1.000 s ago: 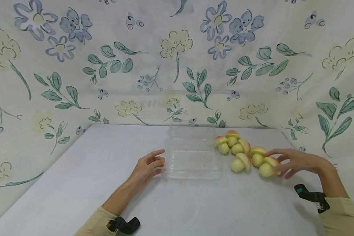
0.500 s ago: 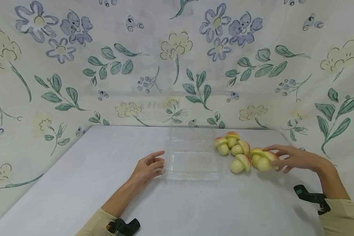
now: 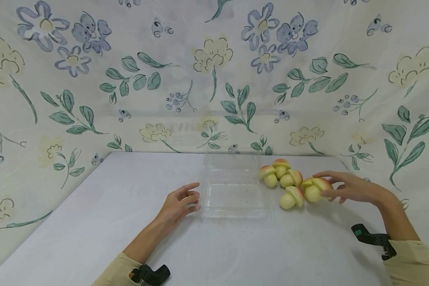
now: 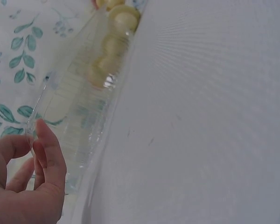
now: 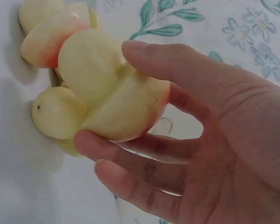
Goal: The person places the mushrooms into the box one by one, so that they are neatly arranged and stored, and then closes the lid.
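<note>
My right hand (image 3: 354, 188) grips a mushroom-shaped piece (image 3: 312, 194), pale yellow-green with a red-tinted cap. In the right wrist view the thumb lies on one side of this piece (image 5: 126, 109) and the fingers on the other. Behind it, partly hidden, is another mushroom piece (image 5: 58, 114). A clear plastic container (image 3: 232, 215) stands mid-table, its floor see-through. At its left side is my left hand (image 3: 178, 203); in the left wrist view thumb and fingers pinch the container's thin edge (image 4: 37, 105).
Several more mushroom pieces (image 3: 281, 169) cluster right of the container, one (image 3: 287, 200) nearer the front. A white table (image 3: 111, 222) meets a flower-printed cloth (image 3: 186, 91) at the back. Each wrist carries a black camera mount (image 3: 370, 235).
My right hand has moved left and away from me, bringing the gripped mushroom piece closer to the others. The left hand and the container have stayed put.
</note>
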Available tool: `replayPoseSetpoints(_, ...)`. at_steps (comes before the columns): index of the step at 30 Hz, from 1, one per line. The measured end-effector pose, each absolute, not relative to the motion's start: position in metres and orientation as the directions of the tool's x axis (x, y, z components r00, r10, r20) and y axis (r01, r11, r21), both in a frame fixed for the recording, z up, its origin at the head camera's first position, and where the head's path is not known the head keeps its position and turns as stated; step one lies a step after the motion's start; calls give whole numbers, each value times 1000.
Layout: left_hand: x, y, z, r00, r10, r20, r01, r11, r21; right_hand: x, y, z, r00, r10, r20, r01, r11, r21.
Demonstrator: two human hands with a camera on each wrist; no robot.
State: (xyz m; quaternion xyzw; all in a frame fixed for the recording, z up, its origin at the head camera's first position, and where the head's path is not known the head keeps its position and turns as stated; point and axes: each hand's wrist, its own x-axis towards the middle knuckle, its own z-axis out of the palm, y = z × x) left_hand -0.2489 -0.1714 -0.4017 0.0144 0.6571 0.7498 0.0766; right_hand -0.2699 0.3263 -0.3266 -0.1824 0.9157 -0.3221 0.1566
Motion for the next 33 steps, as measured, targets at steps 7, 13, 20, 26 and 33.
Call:
replayPoseSetpoints(7, -248, -172, -403, -989, 127, -79, -95, -127, 987, -269, 317, -323, -891, -439, -117, -272, 722, -636)
replayPoseSetpoints(13, -247, -173, -403, -989, 123, -83, -99, -128, 987, -269, 311, -322, -894, -442, -77, -296, 710, -638)
replayPoseSetpoints(20, -246, -173, -402, -989, 125, -79, -95, -126, 987, -269, 306, -321, -896, -442, -54, -310, 705, -638)
replayPoseSetpoints(26, -247, -171, -403, -989, 125, -78, -94, -126, 988, -267, 306, -323, -895, -443, -42, -321, 708, -629)
replayPoseSetpoints(33, -248, -170, -401, -988, 129, -84, -100, -120, 988, -267, 305, -320, -896, -444, -33, -334, 718, -611)
